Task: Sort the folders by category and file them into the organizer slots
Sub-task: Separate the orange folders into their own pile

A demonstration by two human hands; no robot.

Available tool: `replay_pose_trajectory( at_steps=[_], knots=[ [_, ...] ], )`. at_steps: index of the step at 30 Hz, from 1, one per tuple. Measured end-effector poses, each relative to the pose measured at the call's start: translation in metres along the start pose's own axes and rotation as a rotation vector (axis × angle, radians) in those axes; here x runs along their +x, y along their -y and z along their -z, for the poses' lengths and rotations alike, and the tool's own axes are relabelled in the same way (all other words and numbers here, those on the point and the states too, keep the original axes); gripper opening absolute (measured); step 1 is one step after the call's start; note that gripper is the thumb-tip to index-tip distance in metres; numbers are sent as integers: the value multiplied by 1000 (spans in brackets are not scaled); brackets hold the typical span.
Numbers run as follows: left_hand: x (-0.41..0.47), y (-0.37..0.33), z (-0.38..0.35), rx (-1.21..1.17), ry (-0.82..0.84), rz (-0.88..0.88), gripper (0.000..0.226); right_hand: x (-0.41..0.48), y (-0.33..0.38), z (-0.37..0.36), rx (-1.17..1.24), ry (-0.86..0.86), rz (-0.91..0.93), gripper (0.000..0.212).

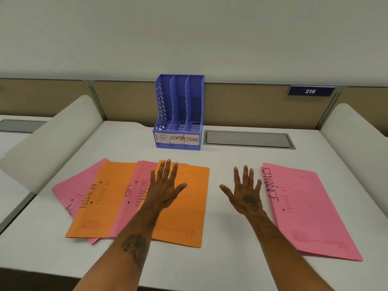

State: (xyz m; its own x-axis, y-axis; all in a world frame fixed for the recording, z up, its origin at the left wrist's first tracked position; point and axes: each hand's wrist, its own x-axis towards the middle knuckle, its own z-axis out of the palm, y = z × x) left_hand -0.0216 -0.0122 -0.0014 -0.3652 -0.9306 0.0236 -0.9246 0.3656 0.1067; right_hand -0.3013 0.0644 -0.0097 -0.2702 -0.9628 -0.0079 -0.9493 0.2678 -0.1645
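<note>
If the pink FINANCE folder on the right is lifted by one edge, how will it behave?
The pink FINANCE folder looks like thin card lying flat, so it probably sags when lifted by one edge. It seems light, and on the smooth white desk it likely slides when pushed.

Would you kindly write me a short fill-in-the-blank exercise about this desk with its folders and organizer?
1. The blue organizer has ___ slots.
2. Its middle label reads ___.
3. The pink folder lying alone on the right is marked ___.
4. The left hand hovers over an ___ folder.

Missing words: three; ADMIN; FINANCE; orange.
</note>
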Motion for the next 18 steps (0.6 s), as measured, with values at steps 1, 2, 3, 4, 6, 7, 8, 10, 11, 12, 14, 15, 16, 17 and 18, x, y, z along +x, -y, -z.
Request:
replay_pose_trajectory(
  at_steps=[1, 2, 3, 4, 6, 7, 8, 10, 11, 12, 14, 15, 16, 17, 18],
  knots=[
    [-3, 12, -1, -3, 7, -1, 90, -2, 12, -5, -2, 8, 0, 107],
    [-7, 23, -3, -7, 17, 0, 90, -3, 24, -10, -6, 16, 0, 107],
    [-10, 33, -5, -12, 26, 1, 90, -6, 34, -15, -9, 25, -1, 107],
    [-13, 42, -8, -17, 32, 3, 90, -8, 44, -21, -12, 33, -3, 107],
    [-19, 56, -13, -35, 47, 9, 89, -12, 62, -32, -15, 56, -3, 108],
    [-21, 61, -16, -47, 61, 13, 88, -15, 70, -37, -12, 69, -1, 109],
    [-24, 65, -19, -51, 75, 17, 88, -18, 77, -43, -8, 84, 1, 110],
    [-27, 72, -26, -41, 102, 26, 87, -22, 88, -53, 13, 120, 5, 109],
    [-28, 75, -30, -37, 122, 32, 86, -23, 93, -58, 21, 138, 11, 108],
    [-28, 77, -33, -38, 147, 43, 86, -24, 97, -63, 24, 156, 19, 105],
    [-29, 80, -40, -61, 189, 73, 85, -25, 105, -70, 34, 193, 37, 100],
    [-29, 81, -43, -84, 210, 91, 86, -26, 108, -74, 38, 219, 46, 99],
    [-29, 82, -46, -109, 226, 108, 87, -26, 111, -79, 38, 244, 55, 98],
    [-29, 82, -48, -130, 238, 123, 88, -26, 112, -82, 33, 265, 60, 98],
    [-29, 80, -51, -147, 250, 134, 89, -25, 112, -86, 28, 284, 62, 97]
  ],
)
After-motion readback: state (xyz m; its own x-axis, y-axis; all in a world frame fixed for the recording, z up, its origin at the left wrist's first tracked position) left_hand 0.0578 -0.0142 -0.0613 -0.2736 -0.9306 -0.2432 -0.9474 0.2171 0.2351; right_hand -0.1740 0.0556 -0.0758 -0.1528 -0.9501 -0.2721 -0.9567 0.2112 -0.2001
